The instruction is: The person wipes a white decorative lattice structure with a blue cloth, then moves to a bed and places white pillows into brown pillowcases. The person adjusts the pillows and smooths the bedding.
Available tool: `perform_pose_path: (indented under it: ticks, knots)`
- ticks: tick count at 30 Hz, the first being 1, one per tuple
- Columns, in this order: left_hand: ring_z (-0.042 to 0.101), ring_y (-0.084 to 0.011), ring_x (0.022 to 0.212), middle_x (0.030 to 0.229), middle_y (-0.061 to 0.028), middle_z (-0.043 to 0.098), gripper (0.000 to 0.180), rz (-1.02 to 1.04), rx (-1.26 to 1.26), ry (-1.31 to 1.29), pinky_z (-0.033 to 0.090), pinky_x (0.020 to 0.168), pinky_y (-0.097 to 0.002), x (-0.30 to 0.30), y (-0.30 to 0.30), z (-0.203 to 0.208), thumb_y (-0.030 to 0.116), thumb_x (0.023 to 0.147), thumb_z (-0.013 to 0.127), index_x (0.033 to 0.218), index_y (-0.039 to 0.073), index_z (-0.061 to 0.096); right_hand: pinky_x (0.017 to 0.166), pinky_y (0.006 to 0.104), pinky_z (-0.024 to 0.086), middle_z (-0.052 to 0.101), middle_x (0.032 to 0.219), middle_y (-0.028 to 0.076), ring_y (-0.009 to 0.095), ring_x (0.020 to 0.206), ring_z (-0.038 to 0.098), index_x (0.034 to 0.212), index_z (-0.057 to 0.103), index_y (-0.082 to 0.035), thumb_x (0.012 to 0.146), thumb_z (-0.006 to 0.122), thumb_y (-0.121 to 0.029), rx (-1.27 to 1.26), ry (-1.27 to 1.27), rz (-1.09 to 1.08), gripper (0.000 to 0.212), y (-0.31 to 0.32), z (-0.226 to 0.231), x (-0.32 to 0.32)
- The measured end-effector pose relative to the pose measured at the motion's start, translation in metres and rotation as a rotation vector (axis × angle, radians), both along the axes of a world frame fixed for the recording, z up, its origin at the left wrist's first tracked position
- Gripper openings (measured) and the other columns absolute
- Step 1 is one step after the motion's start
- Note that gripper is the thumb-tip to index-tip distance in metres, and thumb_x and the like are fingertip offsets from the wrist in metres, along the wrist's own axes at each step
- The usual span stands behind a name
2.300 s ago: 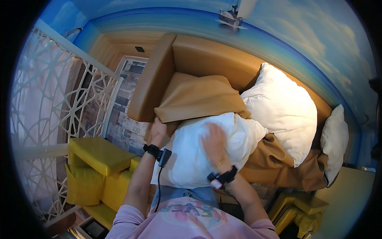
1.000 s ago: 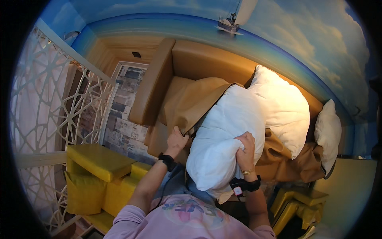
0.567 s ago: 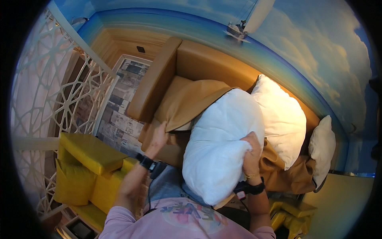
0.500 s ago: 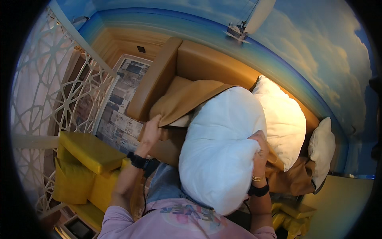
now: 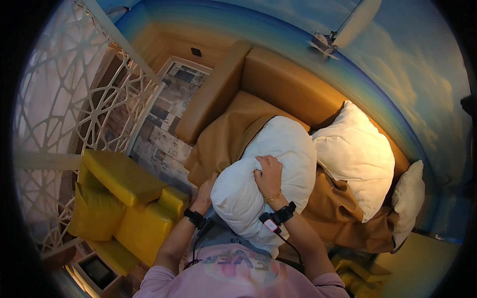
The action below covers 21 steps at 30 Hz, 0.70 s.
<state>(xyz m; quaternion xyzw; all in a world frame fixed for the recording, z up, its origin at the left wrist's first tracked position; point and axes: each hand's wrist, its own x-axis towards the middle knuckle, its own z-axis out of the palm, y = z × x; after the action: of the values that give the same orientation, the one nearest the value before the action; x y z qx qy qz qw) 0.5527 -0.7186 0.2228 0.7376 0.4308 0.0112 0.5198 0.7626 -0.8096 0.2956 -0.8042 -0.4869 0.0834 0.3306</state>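
A plump white cushion insert (image 5: 288,144) lies partly inside a brown leather-like cover (image 5: 223,134); its far left end is hidden under the cover. The near part of the insert bulges out toward my body. My right hand (image 5: 269,176) is closed on top of the insert, its fingers curled into the white fabric. At the near left side, my left hand (image 5: 204,192) is closed at the cover's edge, against the insert; its fingertips are hidden behind it. Both wrists wear black bands.
A brown sofa (image 5: 298,84) stands against the painted wall. On it lie a second white insert (image 5: 355,159), another brown cover (image 5: 338,208) and a smaller white cushion (image 5: 408,198). A yellow armchair (image 5: 124,198) stands at left, beside a white lattice screen (image 5: 94,99).
My right hand has moved left from the insert's right side to its top. My left hand has come nearer my body, and the cover now lies lower over the insert's left side.
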Motion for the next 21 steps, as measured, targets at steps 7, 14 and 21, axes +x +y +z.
perform_pose_path:
  ticks: [7,14,21]
  knots:
    - [0.055,-0.0397,0.092,0.096,-0.0261,0.055,0.030,-0.026,0.357,-0.079,0.045,0.080,-0.0421,0.015,0.005,0.027,0.013,0.082,0.053,0.108,0.001,0.042,0.092,0.0464,0.032,0.050,0.119,0.015,0.030,0.112,0.046,0.116,0.050,-0.011,0.074,0.068,-0.030,0.175,-0.036,0.217,0.050,-0.066,0.053,-0.032]
    - [0.056,-0.0385,0.093,0.096,-0.0223,0.057,0.024,-0.137,0.140,-0.211,0.045,0.079,-0.0395,0.028,0.027,0.023,0.009,0.082,0.051,0.103,0.000,0.046,0.096,0.0540,0.028,0.039,0.133,0.016,0.029,0.124,0.039,0.121,0.049,-0.024,0.070,0.070,-0.030,-0.142,-0.177,0.723,0.056,-0.074,0.036,-0.044]
    - [0.055,-0.0430,0.079,0.082,-0.0247,0.057,0.013,-0.035,0.231,-0.242,0.044,0.068,-0.0446,0.028,0.047,0.033,0.010,0.081,0.052,0.090,0.001,0.047,0.093,0.0489,0.029,0.038,0.138,0.010,0.022,0.124,0.039,0.117,0.055,-0.014,0.077,0.055,-0.014,-0.169,-0.353,0.330,0.039,-0.004,-0.033,-0.027]
